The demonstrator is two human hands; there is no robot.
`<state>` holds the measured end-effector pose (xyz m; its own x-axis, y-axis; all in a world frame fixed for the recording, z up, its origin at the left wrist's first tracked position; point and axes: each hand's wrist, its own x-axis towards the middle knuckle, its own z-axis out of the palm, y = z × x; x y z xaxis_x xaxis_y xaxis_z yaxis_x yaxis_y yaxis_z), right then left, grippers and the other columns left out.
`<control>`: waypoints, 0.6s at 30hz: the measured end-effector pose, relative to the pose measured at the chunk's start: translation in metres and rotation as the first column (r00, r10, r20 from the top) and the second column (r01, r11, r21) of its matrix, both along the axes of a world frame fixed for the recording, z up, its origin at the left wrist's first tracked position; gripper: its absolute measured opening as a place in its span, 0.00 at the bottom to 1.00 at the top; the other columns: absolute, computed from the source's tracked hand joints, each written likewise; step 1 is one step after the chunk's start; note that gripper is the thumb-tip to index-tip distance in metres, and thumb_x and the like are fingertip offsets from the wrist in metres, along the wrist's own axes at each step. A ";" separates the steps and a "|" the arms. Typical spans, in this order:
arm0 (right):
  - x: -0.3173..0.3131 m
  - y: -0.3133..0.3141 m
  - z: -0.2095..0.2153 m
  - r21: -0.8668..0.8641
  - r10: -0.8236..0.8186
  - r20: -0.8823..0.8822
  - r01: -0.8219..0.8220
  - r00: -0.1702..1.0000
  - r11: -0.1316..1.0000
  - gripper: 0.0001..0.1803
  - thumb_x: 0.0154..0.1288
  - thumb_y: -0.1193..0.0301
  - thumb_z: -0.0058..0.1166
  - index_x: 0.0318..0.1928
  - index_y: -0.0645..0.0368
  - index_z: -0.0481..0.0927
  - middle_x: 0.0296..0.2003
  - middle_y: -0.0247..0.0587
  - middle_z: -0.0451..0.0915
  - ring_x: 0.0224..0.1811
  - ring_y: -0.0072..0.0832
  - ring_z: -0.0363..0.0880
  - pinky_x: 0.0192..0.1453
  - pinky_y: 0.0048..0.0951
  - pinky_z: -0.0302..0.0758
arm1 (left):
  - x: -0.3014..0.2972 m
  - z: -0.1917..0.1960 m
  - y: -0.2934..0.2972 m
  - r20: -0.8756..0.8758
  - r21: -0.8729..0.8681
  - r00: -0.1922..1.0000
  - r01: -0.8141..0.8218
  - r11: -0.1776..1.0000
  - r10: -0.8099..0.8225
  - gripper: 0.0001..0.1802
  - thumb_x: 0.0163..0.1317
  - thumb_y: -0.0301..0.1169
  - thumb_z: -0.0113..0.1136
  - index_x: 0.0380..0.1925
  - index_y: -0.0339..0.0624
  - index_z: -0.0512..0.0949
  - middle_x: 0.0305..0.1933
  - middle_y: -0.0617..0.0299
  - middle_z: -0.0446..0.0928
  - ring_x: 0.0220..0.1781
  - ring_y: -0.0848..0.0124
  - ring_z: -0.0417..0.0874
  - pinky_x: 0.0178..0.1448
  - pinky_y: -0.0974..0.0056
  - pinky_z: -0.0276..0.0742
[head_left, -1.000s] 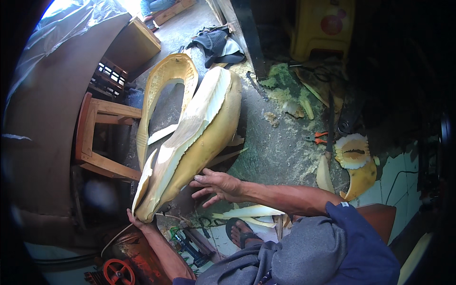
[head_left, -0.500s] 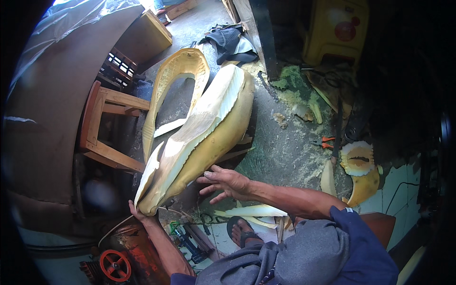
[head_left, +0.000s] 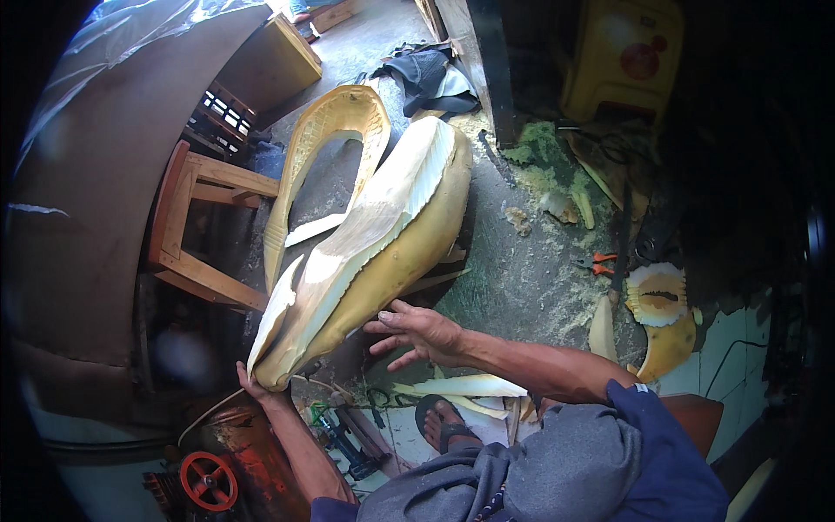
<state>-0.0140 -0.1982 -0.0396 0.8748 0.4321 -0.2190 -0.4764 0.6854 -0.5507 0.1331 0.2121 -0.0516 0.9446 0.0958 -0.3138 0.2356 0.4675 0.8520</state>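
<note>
A long, bulky yellow foam piece (head_left: 426,230) slants across the middle of the view, with a pale, ragged-edged layer along its top. Its narrow end points toward me, and my left hand (head_left: 254,383) grips it there, with the fingers partly hidden. A curved pale flap (head_left: 275,317) stands along the left of that end. Beside the lower right edge of the foam, my right hand (head_left: 422,335) is open with fingers spread, holding nothing. Behind lies a loop-shaped yellow foam piece (head_left: 300,139).
A wooden stool (head_left: 178,209) lies at left. Orange-handled pliers (head_left: 602,263), foam scraps (head_left: 657,296) and crumbs are on the floor at right. Near my sandalled foot (head_left: 444,422) are pale offcuts (head_left: 470,385). A rusty machine with a red handwheel (head_left: 209,481) stands at lower left.
The whole view has shifted slightly. Both hands and the foam piece keep nearly the same places relative to each other.
</note>
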 end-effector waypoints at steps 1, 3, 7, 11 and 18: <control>0.000 0.000 0.000 0.003 0.005 0.002 -0.005 1.000 1.000 0.46 0.72 0.42 0.58 0.78 0.50 0.53 0.75 0.53 0.61 0.65 0.40 0.75 0.58 0.47 0.83 | 0.003 -0.002 0.005 0.013 -0.026 1.000 0.026 0.999 -0.026 0.44 0.76 0.59 0.37 0.68 0.25 0.70 0.68 0.34 0.74 0.66 0.41 0.79 0.73 0.41 0.73; 0.000 0.000 -0.001 0.001 0.003 0.007 -0.003 1.000 1.000 0.45 0.73 0.43 0.57 0.78 0.50 0.53 0.75 0.53 0.61 0.65 0.39 0.75 0.59 0.46 0.83 | 0.006 -0.007 0.014 0.073 -0.028 0.985 0.158 0.987 -0.156 0.44 0.76 0.59 0.37 0.68 0.25 0.70 0.67 0.34 0.75 0.65 0.41 0.80 0.73 0.40 0.73; -0.001 0.000 -0.001 0.003 0.007 0.004 -0.007 1.000 1.000 0.45 0.73 0.43 0.57 0.78 0.50 0.53 0.75 0.54 0.60 0.65 0.39 0.75 0.58 0.45 0.83 | 0.007 -0.015 0.020 -0.025 -0.005 1.000 -0.001 1.000 0.001 0.46 0.73 0.64 0.38 0.67 0.28 0.72 0.67 0.38 0.75 0.66 0.42 0.78 0.72 0.41 0.72; -0.001 -0.001 -0.002 0.011 0.005 0.001 -0.005 1.000 1.000 0.45 0.74 0.44 0.57 0.78 0.51 0.53 0.75 0.54 0.60 0.65 0.39 0.75 0.57 0.44 0.84 | 0.006 -0.014 0.017 -0.019 -0.039 0.999 0.043 0.998 -0.044 0.46 0.73 0.64 0.38 0.67 0.29 0.73 0.67 0.38 0.76 0.65 0.42 0.79 0.71 0.41 0.73; 0.000 -0.003 -0.001 0.004 0.023 0.000 -0.023 1.000 1.000 0.44 0.75 0.44 0.55 0.80 0.47 0.52 0.76 0.53 0.60 0.65 0.36 0.75 0.59 0.44 0.83 | 0.003 -0.013 0.012 -0.016 -0.023 1.000 0.018 1.000 -0.019 0.47 0.73 0.65 0.37 0.67 0.28 0.72 0.68 0.38 0.75 0.65 0.42 0.79 0.71 0.41 0.73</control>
<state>-0.0144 -0.2008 -0.0404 0.8645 0.4534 -0.2169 -0.4922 0.6762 -0.5481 0.1358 0.2237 -0.0649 0.9411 0.0709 -0.3307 0.2578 0.4825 0.8371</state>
